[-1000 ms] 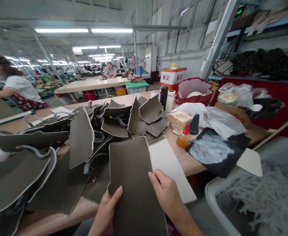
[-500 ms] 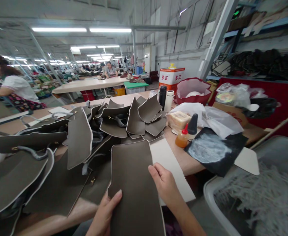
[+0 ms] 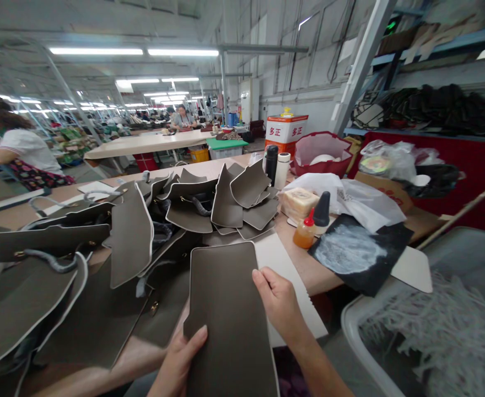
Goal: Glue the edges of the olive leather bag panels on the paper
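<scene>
Fingers (image 3: 198, 337) of our left hand (image 3: 180, 361) pinch the lower left edge of a grey-brown leather panel (image 3: 230, 314), thumb on the face and the rest out of sight beneath. Our right hand (image 3: 281, 309) grips the right edge the same way, thumb curled over the top. We hold the panel tilted up over the near edge of the table (image 3: 302, 267). It partly covers a white card sheet (image 3: 275, 251) and sits just beside the heap (image 3: 135, 237) of matching pieces.

By our reckoning the work is far from finished. One panel is in hand, and the heap beside it is large and jumbled (several pieces carry straps and metal fittings). We see no tidy stack of finished pieces anywhere. The orange glue bottle (image 3: 304, 234) stands capped to the right, well apart from both hands.

Much escapes us. The panel's lower end runs off the bottom of the view, and its underside and the fingers beneath it are hidden. We cannot tell what lies buried under the heap. The pale smear on the black sheet (image 3: 358, 253) is hard to identify.
</scene>
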The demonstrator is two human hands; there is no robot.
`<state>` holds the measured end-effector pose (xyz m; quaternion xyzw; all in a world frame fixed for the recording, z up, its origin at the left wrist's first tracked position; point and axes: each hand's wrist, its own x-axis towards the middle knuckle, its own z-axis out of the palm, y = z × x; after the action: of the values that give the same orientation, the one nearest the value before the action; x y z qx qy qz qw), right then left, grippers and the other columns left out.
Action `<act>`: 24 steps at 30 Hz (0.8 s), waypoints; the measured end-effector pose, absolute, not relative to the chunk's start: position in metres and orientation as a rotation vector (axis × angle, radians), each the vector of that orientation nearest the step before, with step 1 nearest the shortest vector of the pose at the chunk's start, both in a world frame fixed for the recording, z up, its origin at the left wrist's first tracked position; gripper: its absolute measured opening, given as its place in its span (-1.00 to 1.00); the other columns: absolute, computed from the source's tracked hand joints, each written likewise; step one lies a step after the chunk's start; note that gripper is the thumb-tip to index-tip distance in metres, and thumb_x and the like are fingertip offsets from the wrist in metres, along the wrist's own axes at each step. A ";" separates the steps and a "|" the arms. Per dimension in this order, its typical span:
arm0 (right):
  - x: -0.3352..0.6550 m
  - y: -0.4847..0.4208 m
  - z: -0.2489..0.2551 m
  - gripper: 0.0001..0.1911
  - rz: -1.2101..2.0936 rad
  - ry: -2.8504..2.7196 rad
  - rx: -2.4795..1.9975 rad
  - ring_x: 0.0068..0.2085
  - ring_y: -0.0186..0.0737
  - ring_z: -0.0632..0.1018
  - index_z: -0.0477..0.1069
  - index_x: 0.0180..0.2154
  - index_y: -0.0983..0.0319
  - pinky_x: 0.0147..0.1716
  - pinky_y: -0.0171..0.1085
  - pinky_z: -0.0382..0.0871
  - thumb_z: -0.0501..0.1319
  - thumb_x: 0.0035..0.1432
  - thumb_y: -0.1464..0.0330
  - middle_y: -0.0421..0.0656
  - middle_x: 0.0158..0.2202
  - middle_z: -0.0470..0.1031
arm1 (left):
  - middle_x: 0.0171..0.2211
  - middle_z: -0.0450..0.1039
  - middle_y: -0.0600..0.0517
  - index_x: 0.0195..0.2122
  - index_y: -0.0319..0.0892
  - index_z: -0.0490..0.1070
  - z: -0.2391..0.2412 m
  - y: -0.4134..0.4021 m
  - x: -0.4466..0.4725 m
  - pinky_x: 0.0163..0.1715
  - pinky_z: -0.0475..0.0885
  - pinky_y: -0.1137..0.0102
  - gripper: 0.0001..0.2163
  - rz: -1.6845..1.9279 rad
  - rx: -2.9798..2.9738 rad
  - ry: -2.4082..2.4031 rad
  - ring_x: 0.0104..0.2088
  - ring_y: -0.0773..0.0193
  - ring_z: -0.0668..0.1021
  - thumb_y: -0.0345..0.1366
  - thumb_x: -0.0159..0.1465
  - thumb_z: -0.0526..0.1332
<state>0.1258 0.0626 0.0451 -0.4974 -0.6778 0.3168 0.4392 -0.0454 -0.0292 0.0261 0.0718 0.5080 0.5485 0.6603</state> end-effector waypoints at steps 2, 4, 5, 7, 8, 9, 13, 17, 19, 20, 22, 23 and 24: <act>0.127 0.065 0.046 -0.61 0.808 -1.675 -1.237 -0.57 -0.40 0.12 -0.03 -0.60 0.20 -0.56 -0.35 -0.03 -0.09 0.20 0.16 -0.34 -0.64 -0.03 | -0.44 0.55 -0.13 -0.03 -0.27 0.32 0.025 -0.029 -0.045 -0.22 0.43 0.18 -0.42 1.236 0.176 1.147 -0.28 -0.07 0.55 -0.27 -0.10 0.38; 0.128 0.070 0.046 -0.61 0.807 -1.666 -1.262 -0.57 -0.40 0.12 -0.02 -0.59 0.20 -0.56 -0.35 -0.03 -0.06 0.19 0.15 -0.35 -0.64 -0.03 | -0.44 0.56 -0.11 0.00 -0.25 0.30 0.024 -0.029 -0.046 -0.23 0.43 0.18 -0.39 1.233 0.195 1.150 -0.28 -0.07 0.55 -0.27 -0.12 0.39; 0.128 0.073 0.046 -0.61 0.799 -1.661 -1.274 -0.57 -0.40 0.11 -0.02 -0.59 0.20 -0.56 -0.35 -0.03 -0.04 0.18 0.15 -0.35 -0.64 -0.04 | -0.43 0.56 -0.11 0.03 -0.23 0.28 0.024 -0.028 -0.047 -0.23 0.44 0.18 -0.36 1.224 0.204 1.145 -0.29 -0.06 0.56 -0.28 -0.12 0.40; 0.129 0.078 0.045 -0.59 0.811 -1.636 -1.276 -0.57 -0.40 0.10 -0.04 -0.61 0.20 -0.56 -0.35 -0.04 -0.02 0.16 0.14 -0.35 -0.65 -0.06 | -0.40 0.56 -0.11 0.06 -0.21 0.24 0.021 -0.027 -0.048 -0.25 0.44 0.18 -0.34 1.190 0.218 1.121 -0.30 -0.05 0.56 -0.29 -0.09 0.38; 0.130 0.079 0.044 -0.59 0.852 -1.612 -1.259 -0.57 -0.40 0.11 -0.03 -0.62 0.20 -0.56 -0.35 -0.02 -0.02 0.16 0.14 -0.35 -0.65 -0.04 | -0.39 0.55 -0.12 0.07 -0.22 0.22 0.019 -0.026 -0.049 -0.26 0.45 0.18 -0.35 1.171 0.224 1.106 -0.31 -0.04 0.56 -0.29 -0.07 0.37; 0.130 0.079 0.043 -0.59 0.928 -1.582 -1.231 -0.58 -0.40 0.13 0.00 -0.61 0.20 -0.56 -0.36 0.00 -0.04 0.17 0.13 -0.34 -0.66 -0.01 | -0.38 0.55 -0.14 0.08 -0.24 0.21 0.017 -0.025 -0.050 -0.26 0.45 0.18 -0.37 1.158 0.228 1.096 -0.32 -0.03 0.57 -0.29 -0.04 0.35; 0.132 0.064 0.036 -0.58 1.327 -1.498 -1.126 -0.61 -0.38 0.23 0.18 -0.51 0.22 -0.62 -0.37 0.06 -0.15 0.20 0.07 -0.30 -0.63 0.19 | -0.36 0.54 -0.15 0.06 -0.26 0.20 0.007 -0.018 -0.053 -0.29 0.47 0.17 -0.45 1.216 0.246 1.107 -0.36 0.01 0.57 -0.27 0.05 0.29; 0.136 0.037 0.030 -0.56 1.345 -1.577 -1.172 -0.55 -0.35 0.25 0.18 -0.52 0.22 -0.57 -0.36 0.10 -0.16 0.21 0.07 -0.29 -0.62 0.16 | -0.33 0.54 -0.10 -0.02 -0.21 0.25 0.006 -0.009 -0.056 -0.29 0.48 0.20 -0.54 1.320 0.262 1.143 -0.37 0.07 0.58 -0.30 0.04 0.29; 0.139 0.026 0.030 -0.56 1.308 -1.620 -1.196 -0.51 -0.33 0.26 0.18 -0.52 0.22 -0.53 -0.35 0.12 -0.18 0.22 0.09 -0.27 -0.59 0.16 | -0.33 0.55 -0.08 -0.05 -0.19 0.27 0.009 -0.004 -0.057 -0.29 0.48 0.21 -0.57 1.354 0.266 1.166 -0.38 0.08 0.58 -0.31 0.03 0.30; 0.140 0.022 0.031 -0.57 1.288 -1.643 -1.205 -0.50 -0.33 0.27 0.17 -0.52 0.22 -0.52 -0.35 0.13 -0.19 0.23 0.10 -0.27 -0.58 0.16 | -0.34 0.55 -0.07 -0.06 -0.18 0.28 0.010 -0.002 -0.057 -0.29 0.48 0.21 -0.57 1.364 0.265 1.174 -0.38 0.08 0.58 -0.32 0.03 0.30; 0.140 0.016 0.032 -0.58 1.211 -1.705 -1.240 -0.51 -0.33 0.26 0.13 -0.53 0.20 -0.53 -0.36 0.11 -0.19 0.23 0.12 -0.28 -0.59 0.15 | -0.35 0.55 -0.05 -0.07 -0.16 0.30 0.011 0.001 -0.056 -0.27 0.48 0.22 -0.58 1.379 0.264 1.182 -0.37 0.09 0.58 -0.33 0.02 0.31; 0.140 0.014 0.032 -0.60 1.148 -1.751 -1.274 -0.53 -0.34 0.25 0.11 -0.55 0.20 -0.54 -0.36 0.10 -0.16 0.23 0.12 -0.29 -0.61 0.13 | -0.36 0.55 -0.04 -0.09 -0.16 0.31 0.012 0.002 -0.056 -0.26 0.47 0.23 -0.59 1.387 0.264 1.178 -0.36 0.09 0.58 -0.33 0.01 0.31; 0.139 0.013 0.031 -0.62 1.064 -1.802 -1.317 -0.55 -0.35 0.24 0.08 -0.56 0.19 -0.56 -0.36 0.08 -0.10 0.21 0.13 -0.30 -0.62 0.11 | -0.36 0.55 -0.03 -0.10 -0.16 0.32 0.013 0.003 -0.055 -0.25 0.47 0.24 -0.61 1.397 0.263 1.174 -0.34 0.10 0.58 -0.34 0.01 0.31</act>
<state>0.1392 0.0129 0.0314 -0.5030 -0.6885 0.4065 0.3283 -0.0554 0.0027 0.0125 0.1138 0.5072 0.6037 0.6045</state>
